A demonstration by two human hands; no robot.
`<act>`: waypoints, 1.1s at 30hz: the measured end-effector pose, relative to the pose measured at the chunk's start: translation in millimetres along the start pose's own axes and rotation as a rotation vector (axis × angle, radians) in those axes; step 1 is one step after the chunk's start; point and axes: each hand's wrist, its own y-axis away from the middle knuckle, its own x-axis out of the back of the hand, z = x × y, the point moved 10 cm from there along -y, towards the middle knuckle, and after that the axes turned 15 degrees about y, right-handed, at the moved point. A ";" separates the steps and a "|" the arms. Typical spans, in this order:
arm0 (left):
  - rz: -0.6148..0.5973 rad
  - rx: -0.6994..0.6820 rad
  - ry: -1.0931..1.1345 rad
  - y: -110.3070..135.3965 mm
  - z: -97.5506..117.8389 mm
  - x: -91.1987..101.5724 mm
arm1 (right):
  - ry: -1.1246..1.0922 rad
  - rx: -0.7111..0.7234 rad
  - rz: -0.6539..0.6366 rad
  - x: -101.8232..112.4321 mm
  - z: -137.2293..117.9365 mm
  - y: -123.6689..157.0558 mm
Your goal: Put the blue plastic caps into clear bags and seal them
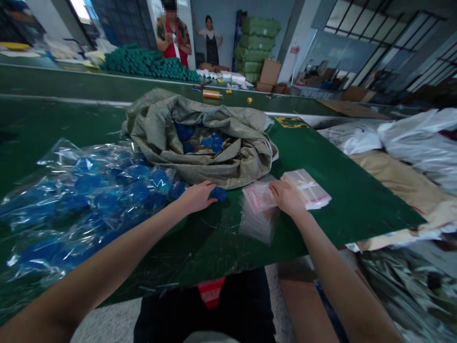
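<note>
We're on a factory floor, looking down a long green work table (342, 209), and along the far side, left to right, there's a heap of teal rolls (150, 64) at eleven o'clock, a co-worker in a red vest (173, 45) just beyond it, then green-wrapped bales (257, 47) and cardboard boxes (270, 71) at one o'clock! Down on the near table, far left at nine o'clock, a big clear plastic bag (53, 190) lies packed with blue pieces, and next to it comes the left hand (196, 197), fingers together and curved in a narrow shape, right up against a single loose blue piece (218, 193) at the edge of that pile. Is it actually gripping? Can't tell from here, the fingertips just meet it on the green top. Behind, at twelve o'clock, a slumped woven sack (200, 143) gapes open with more blue pieces (210, 142) inside. Over to the right, the right hand (285, 197) lies flat and spread, palm down on a fanned stack of small clear red-striped bags (259, 209), holding nothing up, with a second packet of them (306, 189) just past its fingers. The step in hand looks like bringing blue piece and bags together, and from this position the left hand would need to close round that piece to lift it, while white sacks (417, 138) sit out at three o'clock
</note>
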 end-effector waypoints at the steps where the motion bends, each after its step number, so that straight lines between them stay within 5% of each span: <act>1: 0.011 0.012 0.017 0.0 -1.0 3.2 | -0.031 -0.033 0.063 12.0 0.8 -1.0; 5: 0.128 -0.016 0.293 -3.9 16.1 28.7 | -0.167 -0.260 0.360 60.6 -9.3 -8.8; 7: 0.179 -0.054 0.624 -7.6 30.0 39.7 | -0.244 -0.218 0.416 69.9 -42.2 -22.4; 11: 0.335 0.021 1.213 -13.2 26.6 50.0 | -0.342 0.114 0.288 53.1 -131.6 -60.9; 15: 0.524 0.158 1.393 -6.0 -9.8 50.3 | -0.381 0.180 0.273 34.8 -165.2 -83.1; 20: 0.535 0.218 1.531 1.1 -36.2 40.9 | -0.652 -0.145 0.275 0.4 -140.8 -93.0; 23: 0.486 0.204 1.561 -0.9 -35.3 36.3 | -0.974 -0.427 0.141 -46.1 -119.1 -91.2; 26: 0.463 0.212 1.565 -3.7 -34.5 31.7 | -1.341 -0.519 -0.040 -81.3 -119.0 -90.9; 29: 0.468 0.230 1.513 -5.0 -36.1 29.9 | -1.453 -0.511 -0.101 -84.1 -116.9 -91.4; 33: 0.521 0.209 1.263 -2.0 -35.1 41.2 | -1.303 -0.514 0.048 -58.0 -102.6 -88.7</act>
